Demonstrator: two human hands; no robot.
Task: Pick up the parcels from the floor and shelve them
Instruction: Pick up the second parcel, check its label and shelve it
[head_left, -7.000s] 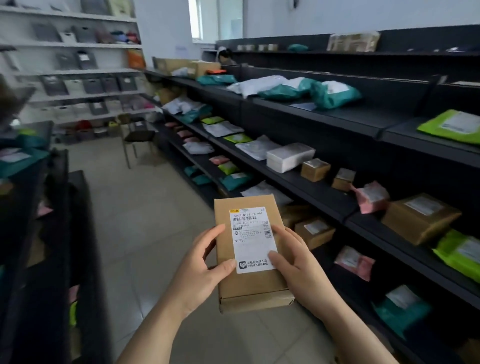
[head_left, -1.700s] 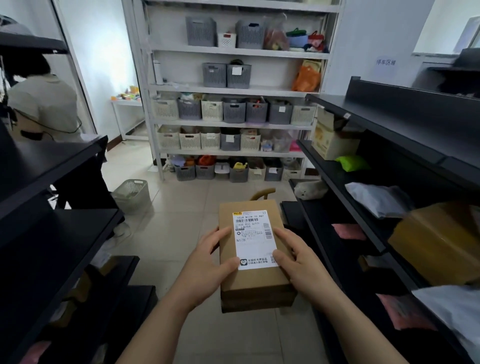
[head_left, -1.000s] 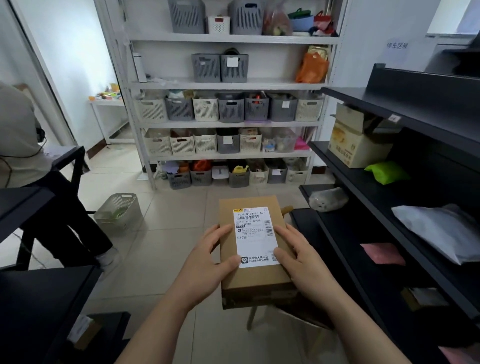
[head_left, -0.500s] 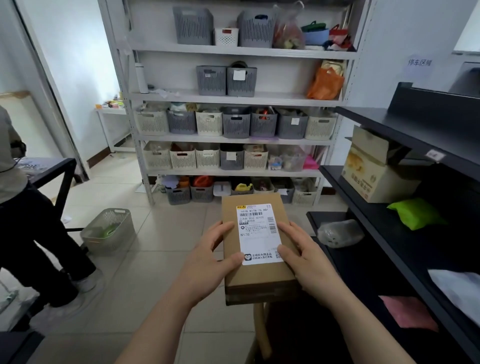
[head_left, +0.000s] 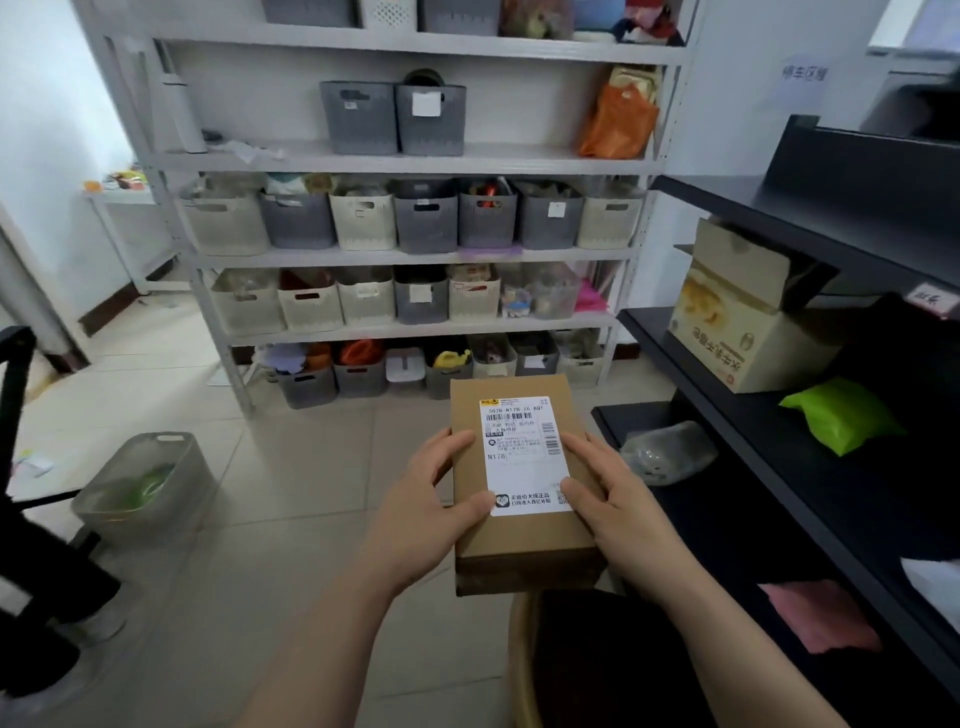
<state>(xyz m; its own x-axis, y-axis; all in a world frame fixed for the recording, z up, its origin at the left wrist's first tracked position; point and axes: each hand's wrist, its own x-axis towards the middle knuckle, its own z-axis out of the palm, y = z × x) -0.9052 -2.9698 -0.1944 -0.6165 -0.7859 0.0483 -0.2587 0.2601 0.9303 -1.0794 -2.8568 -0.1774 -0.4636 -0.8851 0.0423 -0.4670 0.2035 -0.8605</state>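
A brown cardboard parcel (head_left: 511, 540) with a white shipping label on top is held level in front of me, over the floor. My left hand (head_left: 423, 514) grips its left side, thumb on the label's lower corner. My right hand (head_left: 610, 506) grips its right side, fingers resting on top. The black parcel shelf (head_left: 737, 462) runs along the right, holding a green bag parcel (head_left: 839, 415), a clear plastic-wrapped parcel (head_left: 667, 452), a pink parcel (head_left: 818, 616) and a large printed carton (head_left: 737, 317).
A white rack (head_left: 415, 156) of grey and cream storage baskets fills the far wall. A translucent basket (head_left: 148, 486) stands on the tiled floor at left. A chair back (head_left: 522, 670) rises just below the parcel. A person's dark legs (head_left: 47, 587) are at the left edge.
I have walked down the aisle toward the white rack, which is closer and larger now. The parcel stays in both hands, unchanged. The person at left has slid further out of view.
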